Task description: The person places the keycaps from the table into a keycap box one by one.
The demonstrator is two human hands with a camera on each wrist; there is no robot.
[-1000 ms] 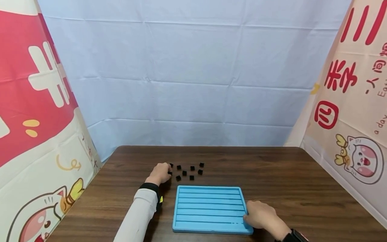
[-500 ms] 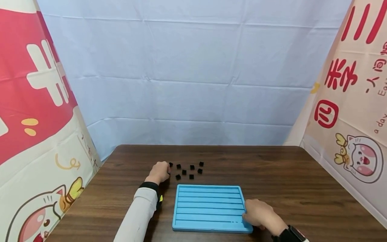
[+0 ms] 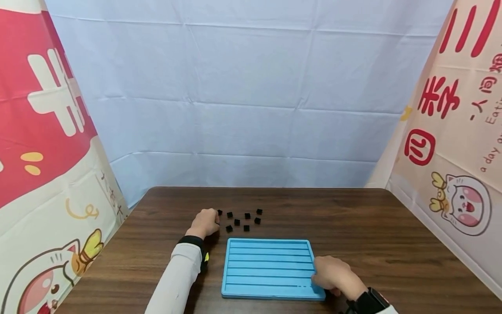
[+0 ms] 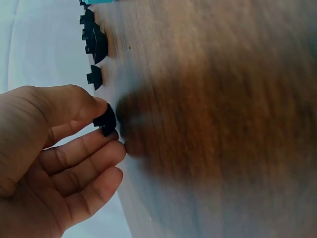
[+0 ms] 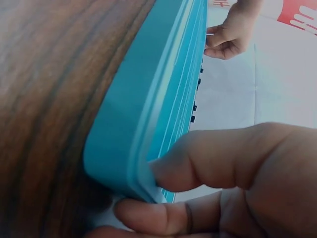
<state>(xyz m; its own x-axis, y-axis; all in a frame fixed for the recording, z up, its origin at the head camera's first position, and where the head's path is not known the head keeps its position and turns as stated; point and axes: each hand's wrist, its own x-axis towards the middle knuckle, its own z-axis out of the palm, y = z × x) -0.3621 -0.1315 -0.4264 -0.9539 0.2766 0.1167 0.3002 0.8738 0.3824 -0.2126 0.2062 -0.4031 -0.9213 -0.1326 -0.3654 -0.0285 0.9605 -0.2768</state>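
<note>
In the head view my left hand (image 3: pixel 205 223) reaches to the left end of a loose group of small black pieces (image 3: pixel 237 222). Between thumb and fingers it pinches one such piece (image 4: pixel 105 120), which has a wide base and a narrower raised part, close over the table. A flat light blue tray (image 3: pixel 268 269) with several straight ridges across it lies in front of me. My right hand (image 3: pixel 333 274) grips the tray's near right corner. The right wrist view shows the thumb on the rim and a finger below it at the tray's side wall (image 5: pixel 129 99).
All this is on a dark wood-grain table (image 3: pixel 384 244). The loose pieces lie just beyond the tray's far edge. A pale blue cloth (image 3: pixel 243 87) hangs behind the table, with printed cloths (image 3: pixel 451 131) at both sides.
The view has shifted slightly. My left hand stays at the left end of the black pieces, its fingers slightly more curled in. The right hand keeps its grip on the tray.
</note>
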